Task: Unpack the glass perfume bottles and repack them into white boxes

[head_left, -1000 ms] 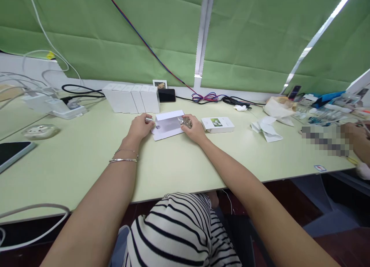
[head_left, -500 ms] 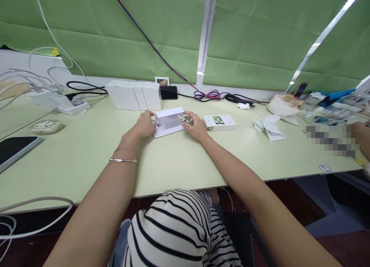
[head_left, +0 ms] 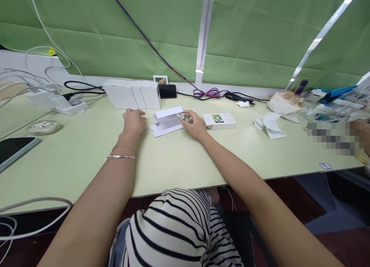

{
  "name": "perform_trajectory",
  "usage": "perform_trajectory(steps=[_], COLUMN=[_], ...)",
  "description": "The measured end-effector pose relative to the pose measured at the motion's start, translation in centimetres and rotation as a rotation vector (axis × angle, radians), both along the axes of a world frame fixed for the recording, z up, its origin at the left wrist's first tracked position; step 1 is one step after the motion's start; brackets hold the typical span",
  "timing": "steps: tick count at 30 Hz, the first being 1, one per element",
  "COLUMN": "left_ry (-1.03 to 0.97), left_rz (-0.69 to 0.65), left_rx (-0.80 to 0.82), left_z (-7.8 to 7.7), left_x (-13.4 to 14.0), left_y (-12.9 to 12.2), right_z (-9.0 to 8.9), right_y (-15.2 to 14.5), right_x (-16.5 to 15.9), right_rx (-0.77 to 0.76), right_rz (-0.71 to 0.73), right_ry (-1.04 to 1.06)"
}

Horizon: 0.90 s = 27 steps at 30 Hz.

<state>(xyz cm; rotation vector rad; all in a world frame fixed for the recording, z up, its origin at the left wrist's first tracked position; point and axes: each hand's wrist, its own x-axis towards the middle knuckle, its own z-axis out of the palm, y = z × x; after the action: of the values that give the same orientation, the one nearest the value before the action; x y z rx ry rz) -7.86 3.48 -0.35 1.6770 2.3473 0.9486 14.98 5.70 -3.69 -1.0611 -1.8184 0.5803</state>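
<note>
A white carton [head_left: 166, 131] lies on the table with its long side open towards me and a flap spread at its left end. A small dark grey spot shows near that flap; I cannot make out what it is. My right hand [head_left: 197, 126] grips a shiny, crinkled silvery-brown packet [head_left: 186, 118] at the carton's right end. My left hand [head_left: 134, 122] is left of the carton, apart from it, its fingers loosely bent and nothing visible in them. Just right of my right hand lies a white box with a green picture [head_left: 219, 119].
A row of upright white boxes [head_left: 131, 96] and a black phone [head_left: 167, 91] stand at the back. Crumpled white paper [head_left: 271, 125] lies on the right. Cables and a power strip [head_left: 68, 105] are at left, another phone [head_left: 17, 151] nearer. Another person's hand [head_left: 360, 132] is far right.
My left hand has let go of the carton's left end and moved left. The end flap now spreads outward. My right hand stays on the packet.
</note>
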Motion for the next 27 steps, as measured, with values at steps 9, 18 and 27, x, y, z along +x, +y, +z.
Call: perform_trajectory(steps=[9,18,27], left_ry=[0.121,0.185,0.105], left_rz=[-0.027,-0.13,-0.11], left_rx=[-0.012,-0.179,-0.127], left_z=[0.0,1.3,0.9], left_x=[0.7,2.6,3.1], left_y=[-0.1,-1.6,-1.2], right_z=[0.2,0.1,0.0], right_y=[-0.1,-0.1,0.1], right_x=[0.0,0.0,0.0], right_rx=[-0.006,-0.011,-0.022], right_rz=[-0.004,0.003,-0.015], right_ry=[-0.008,0.014,0.01])
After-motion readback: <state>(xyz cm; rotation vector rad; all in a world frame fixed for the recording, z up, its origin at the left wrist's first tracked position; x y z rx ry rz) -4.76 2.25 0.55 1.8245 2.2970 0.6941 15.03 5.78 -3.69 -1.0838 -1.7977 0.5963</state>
